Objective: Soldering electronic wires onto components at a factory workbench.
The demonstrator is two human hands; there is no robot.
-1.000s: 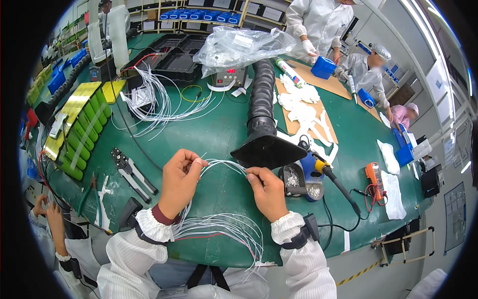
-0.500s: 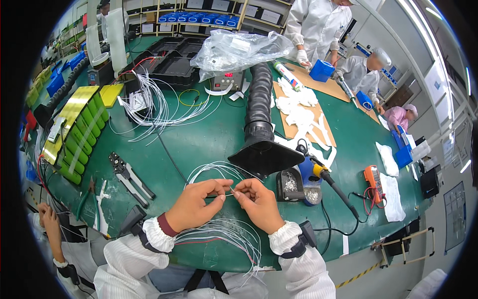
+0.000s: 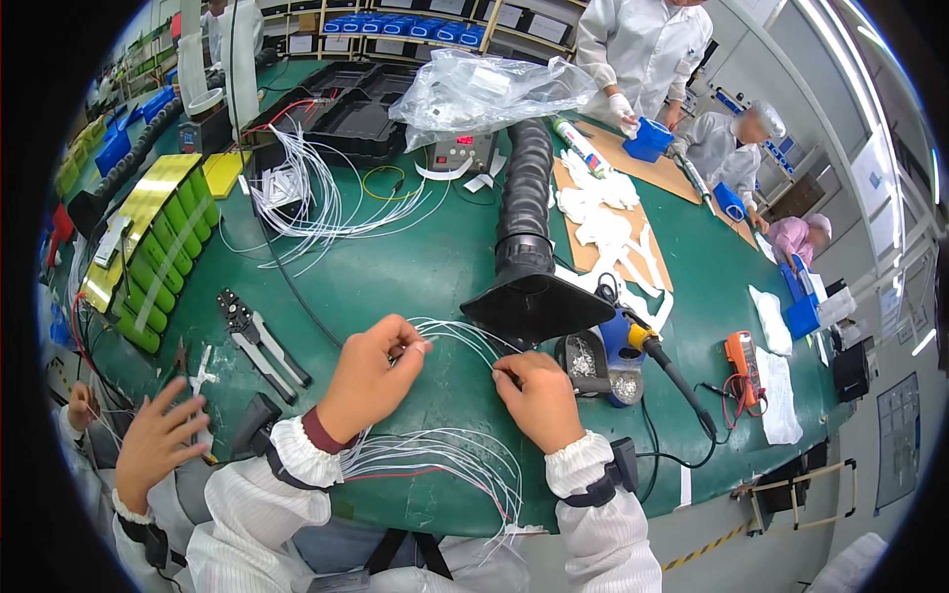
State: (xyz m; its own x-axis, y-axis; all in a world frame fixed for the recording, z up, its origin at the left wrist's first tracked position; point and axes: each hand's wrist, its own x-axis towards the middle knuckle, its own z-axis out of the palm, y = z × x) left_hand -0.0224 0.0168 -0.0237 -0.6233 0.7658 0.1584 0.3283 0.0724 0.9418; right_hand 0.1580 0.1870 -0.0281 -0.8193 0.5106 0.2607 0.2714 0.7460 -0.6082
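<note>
My left hand is raised over the near part of the green table, its thumb and fingers curled together in a pinch. Whatever lies between those fingertips is too small or hidden to make out. To the right, my right hand has its fingers closed at the arc of thin white wires, pinching at one of them. The arc runs between my two hands. Closer to me, a fanned bundle of white wires with one red strand lies along the table edge, below both hands.
A black fume funnel stands just beyond my right hand, beside a soldering iron in its holder. Wire strippers and a green cell pack lie left. A co-worker's hand reaches in at lower left.
My hands have come apart: the left moved up and left, the right slightly right. The co-worker's hand has come forward, spread, near the pliers.
</note>
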